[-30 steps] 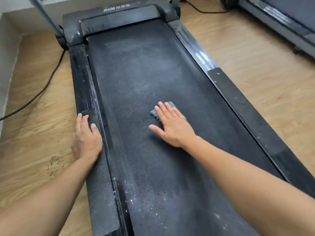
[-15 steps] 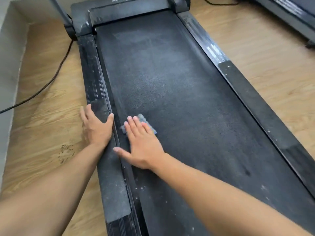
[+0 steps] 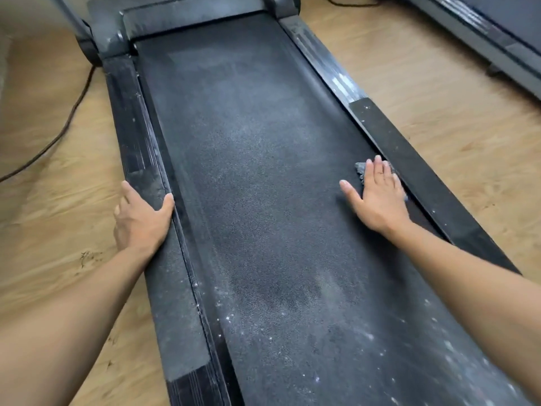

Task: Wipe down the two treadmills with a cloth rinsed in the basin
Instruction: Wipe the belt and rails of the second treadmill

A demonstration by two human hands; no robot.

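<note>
Flat right hand presses crumpled grey cloth; left hand, seemingly flat, spans rail.

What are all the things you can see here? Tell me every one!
treadmill: one, black, in the middle, stretching away from the camera
second treadmill: one, dark grey, top right corner, only partly in view
cloth: one, grey, on the treadmill near its right edge, mostly covered
specks: many, white, scattered over the treadmill's near end
floor: one, light brown wood, on both sides of the treadmill
cable: one, black, lying on the floor at left
left hand: one, resting on the treadmill's left edge
right hand: one, flat on the cloth, fingers straight
</note>
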